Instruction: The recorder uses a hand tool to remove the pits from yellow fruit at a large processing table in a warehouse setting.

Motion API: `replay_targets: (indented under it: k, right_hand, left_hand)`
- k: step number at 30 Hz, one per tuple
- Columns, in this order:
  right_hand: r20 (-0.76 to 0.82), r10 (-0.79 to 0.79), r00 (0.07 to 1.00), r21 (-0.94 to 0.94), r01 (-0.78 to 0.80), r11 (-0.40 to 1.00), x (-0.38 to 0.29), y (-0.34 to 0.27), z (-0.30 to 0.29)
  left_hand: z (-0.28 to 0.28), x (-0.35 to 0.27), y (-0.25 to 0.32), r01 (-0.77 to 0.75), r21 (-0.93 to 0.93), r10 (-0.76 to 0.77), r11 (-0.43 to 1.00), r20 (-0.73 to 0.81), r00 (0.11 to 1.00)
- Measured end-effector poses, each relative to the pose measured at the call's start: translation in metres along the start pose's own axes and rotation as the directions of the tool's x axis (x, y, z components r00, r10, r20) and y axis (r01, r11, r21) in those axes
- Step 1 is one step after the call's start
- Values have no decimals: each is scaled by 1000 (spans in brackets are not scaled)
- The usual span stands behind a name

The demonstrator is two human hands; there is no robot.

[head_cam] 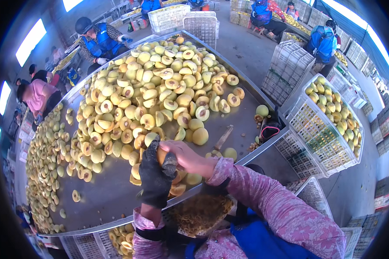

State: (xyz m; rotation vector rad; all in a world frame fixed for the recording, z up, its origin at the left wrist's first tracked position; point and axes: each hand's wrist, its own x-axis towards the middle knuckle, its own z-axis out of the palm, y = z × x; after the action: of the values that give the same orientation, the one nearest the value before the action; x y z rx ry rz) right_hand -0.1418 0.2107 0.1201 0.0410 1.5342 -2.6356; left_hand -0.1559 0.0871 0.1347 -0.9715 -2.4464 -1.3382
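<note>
My left hand (pixel 155 179), in a dark work glove, holds an orange-yellow stone fruit (pixel 162 156) above the near edge of the metal table (pixel 107 191). My bare right hand (pixel 189 157) grips the same fruit from the right; its fingertips and any tool in them are hidden. Directly beyond my hands spreads a large heap of halved yellow stone fruit (pixel 149 94), many with brown pit hollows facing up. A few whole fruits (pixel 200 136) lie just past my right hand. Cut pieces (pixel 177 189) rest beneath my hands.
A narrow pale object (pixel 224 137) and a dark pouch-like item with a pink rim (pixel 270 131) lie on the table's right. Beyond its raised rim stands a crate of whole fruit (pixel 337 119). Below the near edge sits a container of brown scraps (pixel 201 213). A co-worker (pixel 100 42) sits across.
</note>
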Motion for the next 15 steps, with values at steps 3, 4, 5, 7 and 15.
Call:
replay_targets:
  k: [3,4,5,7,15]
  right_hand:
    - [-74,-153,986,-155,140,978,11,10,3]
    - [-78,-158,984,-158,144,977,12,12,3]
    - [-100,-294,950,-436,224,872,13,12,8]
    - [-45,-535,844,-752,324,574,12,13,15]
    - [255,-98,962,-953,268,142,16,-15,-65]
  left_hand:
    - [12,-2,-13,24,-198,-59,980,-172,983]
    - [18,-2,-19,62,-289,-126,955,-210,970]
    - [27,-3,-31,74,-605,-277,793,-250,928]
    - [28,0,-58,126,-726,-349,677,-166,922]
    - [-9,-8,-57,458,-443,-492,770,43,869]
